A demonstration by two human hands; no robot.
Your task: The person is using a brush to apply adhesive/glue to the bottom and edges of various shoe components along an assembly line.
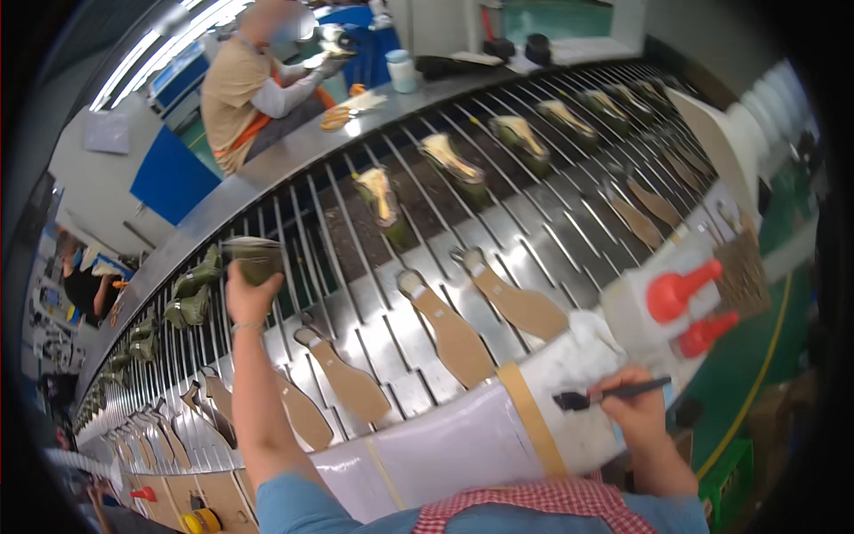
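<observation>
My left hand [251, 298] is stretched over the slatted rack, closed round an olive-green shoe upper [258, 260] whose top edge is blurred. In my right hand [636, 411] is a brush with a black handle [636, 388]; its dark bristles [570, 401] point left, over the white-covered bench edge. Between my hands, several tan shoe soles [449, 340] lie on the metal rack. Beyond them, a row of green uppers with pale undersides turned up [381, 198] rests on the bars. More green uppers [189, 307] stand to the left of my left hand.
Two bottles with red caps [680, 292] stand at the right, close to my right hand. A white hose [774, 102] rises behind them. Across the rack [311, 182], a co-worker in a tan shirt [236, 84] handles something near a white jar [402, 73]. A green crate [728, 476] sits low right.
</observation>
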